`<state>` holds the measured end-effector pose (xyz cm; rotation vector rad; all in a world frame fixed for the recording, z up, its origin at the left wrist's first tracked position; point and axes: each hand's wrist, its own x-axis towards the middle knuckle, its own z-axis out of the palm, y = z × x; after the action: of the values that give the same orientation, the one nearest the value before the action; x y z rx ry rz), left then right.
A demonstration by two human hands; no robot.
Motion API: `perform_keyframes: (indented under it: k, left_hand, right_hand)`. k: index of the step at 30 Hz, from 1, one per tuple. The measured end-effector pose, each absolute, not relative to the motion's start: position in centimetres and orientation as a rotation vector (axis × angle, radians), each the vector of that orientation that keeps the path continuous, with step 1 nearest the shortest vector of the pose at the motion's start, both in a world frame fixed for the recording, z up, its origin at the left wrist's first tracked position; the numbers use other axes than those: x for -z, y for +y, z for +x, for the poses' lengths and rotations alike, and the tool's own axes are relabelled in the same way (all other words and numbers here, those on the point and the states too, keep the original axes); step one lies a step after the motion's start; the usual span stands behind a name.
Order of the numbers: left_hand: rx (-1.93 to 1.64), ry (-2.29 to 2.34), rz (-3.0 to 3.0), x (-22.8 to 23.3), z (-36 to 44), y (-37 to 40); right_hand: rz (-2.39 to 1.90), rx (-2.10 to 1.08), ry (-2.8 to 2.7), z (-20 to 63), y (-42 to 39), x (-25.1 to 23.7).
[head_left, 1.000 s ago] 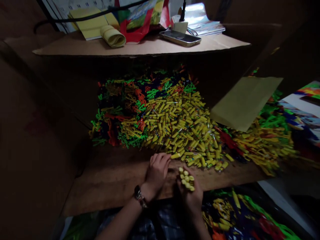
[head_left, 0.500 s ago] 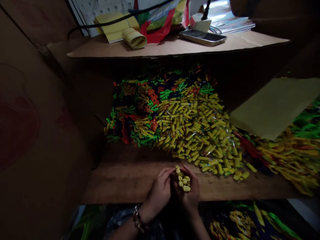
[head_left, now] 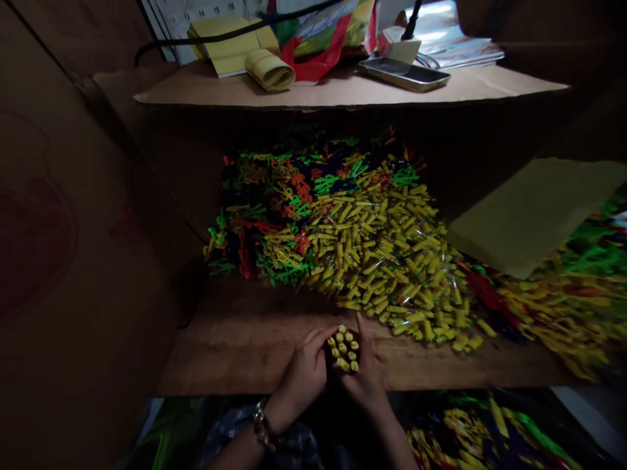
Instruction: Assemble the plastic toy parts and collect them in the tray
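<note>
A bundle of short yellow plastic pieces (head_left: 343,349) stands on end between my two hands near the front edge of a cardboard sheet (head_left: 235,352). My left hand (head_left: 304,375), with a watch on its wrist, cups the bundle's left side. My right hand (head_left: 366,382) wraps it from the right and below. Just beyond lies a big heap of loose yellow pieces (head_left: 386,261), and behind that a tangle of green, red and dark plastic parts (head_left: 274,202).
A cardboard shelf (head_left: 343,91) at the back carries a phone (head_left: 404,73), a charger, yellow paper rolls (head_left: 269,68) and printed sheets. A yellow-green card (head_left: 533,215) lies at the right over more coloured parts. Cardboard walls stand at the left.
My left hand drew back from the heap's edge to the bundle, and both hands now close around it. The bundle has shifted slightly left. The camera view has swung left.
</note>
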<state>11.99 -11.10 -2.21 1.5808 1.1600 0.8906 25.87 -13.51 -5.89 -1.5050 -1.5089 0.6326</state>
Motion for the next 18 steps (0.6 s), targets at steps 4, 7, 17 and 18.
perform_keyframes:
  k: [4, 7, 17, 18]
  left_hand:
    - [-0.865, 1.261, 1.504, 2.5, 11.7, -11.4]
    - [-0.824, 1.272, 1.459, 2.1, 11.8, -11.9]
    - [-0.62, 1.022, 1.955, -1.1, 11.9, -14.4]
    - [-0.556, 1.029, 1.965, -0.7, 12.0, -14.6]
  right_hand:
    - [-1.427, -0.536, -1.711, 26.1, -13.2, 6.2]
    - [-1.372, -0.376, -1.829, 26.1, -13.3, 6.7]
    - [-1.358, -0.336, -1.596, 25.3, -15.7, 7.2]
    - [-1.383, -0.338, -1.588, 25.1, -15.8, 7.4]
